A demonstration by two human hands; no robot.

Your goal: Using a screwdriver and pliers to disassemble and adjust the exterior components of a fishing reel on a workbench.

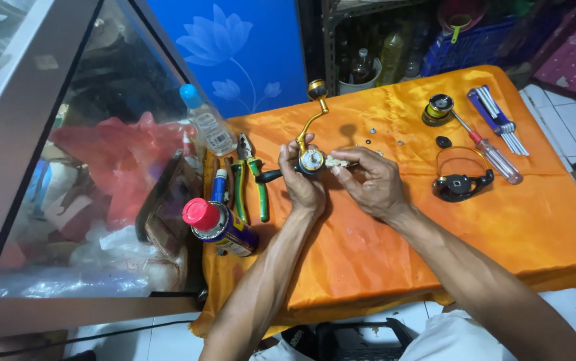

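Over the orange cloth, two bare hands work on a gold fishing-reel body.

Above the middle of the cloth-covered table, the left hand has its fingers clamped round the reel body, whose gold crank handle rises up and away toward the blue wall. The right hand pinches a small pale piece, thumb and fingertips together, held against the reel's side. Doing this well seems to call for a steady left grip and a straight, light press, with the work held over the cloth so nothing rolls off. Green-handled pliers and a red-capped spray can lie to the left; a screwdriver, a hex-key set, a spool and a black rotor with its wire bail lie to the right, well apart from the hands.
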